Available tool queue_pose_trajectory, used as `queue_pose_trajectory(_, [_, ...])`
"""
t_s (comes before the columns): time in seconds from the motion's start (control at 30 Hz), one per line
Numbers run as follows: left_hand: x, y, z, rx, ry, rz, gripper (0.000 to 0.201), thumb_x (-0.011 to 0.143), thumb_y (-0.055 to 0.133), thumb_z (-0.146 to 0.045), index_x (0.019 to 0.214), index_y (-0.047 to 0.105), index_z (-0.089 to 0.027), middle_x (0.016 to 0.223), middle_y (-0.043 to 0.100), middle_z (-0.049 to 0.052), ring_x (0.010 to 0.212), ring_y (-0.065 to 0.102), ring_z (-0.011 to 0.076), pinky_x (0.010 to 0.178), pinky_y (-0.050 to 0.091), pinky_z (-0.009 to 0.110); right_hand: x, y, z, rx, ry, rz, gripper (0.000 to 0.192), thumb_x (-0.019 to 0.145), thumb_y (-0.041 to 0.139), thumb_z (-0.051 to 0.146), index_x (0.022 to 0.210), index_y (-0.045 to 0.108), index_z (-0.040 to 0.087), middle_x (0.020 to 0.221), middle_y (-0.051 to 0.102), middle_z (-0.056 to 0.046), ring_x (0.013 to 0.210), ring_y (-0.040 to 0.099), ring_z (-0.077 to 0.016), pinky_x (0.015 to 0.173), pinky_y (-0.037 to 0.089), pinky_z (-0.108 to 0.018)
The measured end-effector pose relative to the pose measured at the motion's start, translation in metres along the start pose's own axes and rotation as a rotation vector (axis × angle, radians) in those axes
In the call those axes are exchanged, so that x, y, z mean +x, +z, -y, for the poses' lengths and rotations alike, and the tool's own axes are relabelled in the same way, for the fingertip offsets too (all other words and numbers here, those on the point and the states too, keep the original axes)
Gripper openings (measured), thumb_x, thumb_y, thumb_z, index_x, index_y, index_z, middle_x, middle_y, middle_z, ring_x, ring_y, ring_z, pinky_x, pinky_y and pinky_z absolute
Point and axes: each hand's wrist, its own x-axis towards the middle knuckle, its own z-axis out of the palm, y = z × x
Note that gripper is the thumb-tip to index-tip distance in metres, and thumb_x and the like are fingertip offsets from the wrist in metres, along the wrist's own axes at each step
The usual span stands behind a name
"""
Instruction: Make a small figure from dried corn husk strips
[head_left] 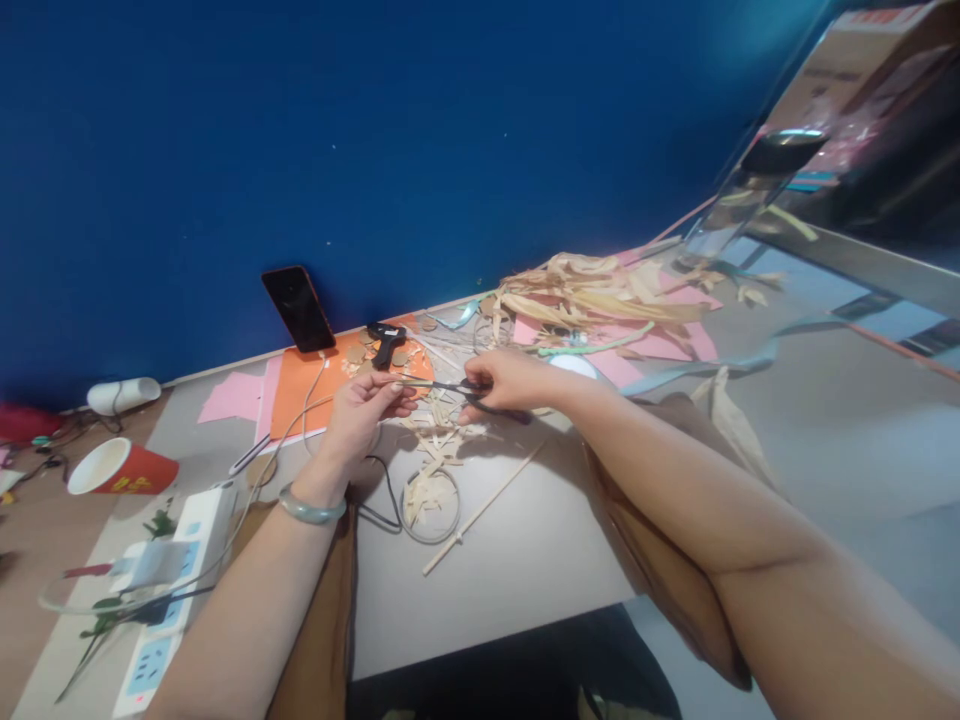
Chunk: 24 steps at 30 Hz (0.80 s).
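My right hand (491, 385) grips a pair of dark-handled scissors (450, 386) over the middle of the table, their blades pointing left. My left hand (371, 405), with a pale bangle (311, 505) on its wrist, pinches a thin strip (412, 382) that meets the blades. Beneath the hands lies a scatter of pale cut strips (439, 440). Closer to me, more of these pieces sit inside a round ring (431, 505). A thin wooden stick (484, 510) lies to the right of the ring.
A phone (298, 308) leans against the blue wall, behind orange paper (296, 390) and a black glue gun (386, 343). Dried corn husks (592, 295) cover pink paper at the back right. A power strip (176, 590), cables and a red paper cup (142, 468) are on the left.
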Motion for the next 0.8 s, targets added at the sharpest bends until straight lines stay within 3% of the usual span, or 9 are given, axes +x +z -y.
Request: queue_pose_trajectory(0.8, [0.0018, -0.0017, 0.0012, -0.034, 0.017, 0.0, 0.035, 0.064, 0.078, -0.035, 0.084, 0.06, -0.012, 0.073, 0.073, 0.007, 0.061, 0.069, 0.0153, 0.06, 0.057, 0.026, -0.0001, -0.0011, -0.0001, 0.006, -0.005, 0.002, 0.052, 0.057, 0.066, 0.067, 0.063, 0.045, 0.02, 0.056, 0.047, 0.004, 0.054, 0.039, -0.0105, 0.053, 0.022, -0.025])
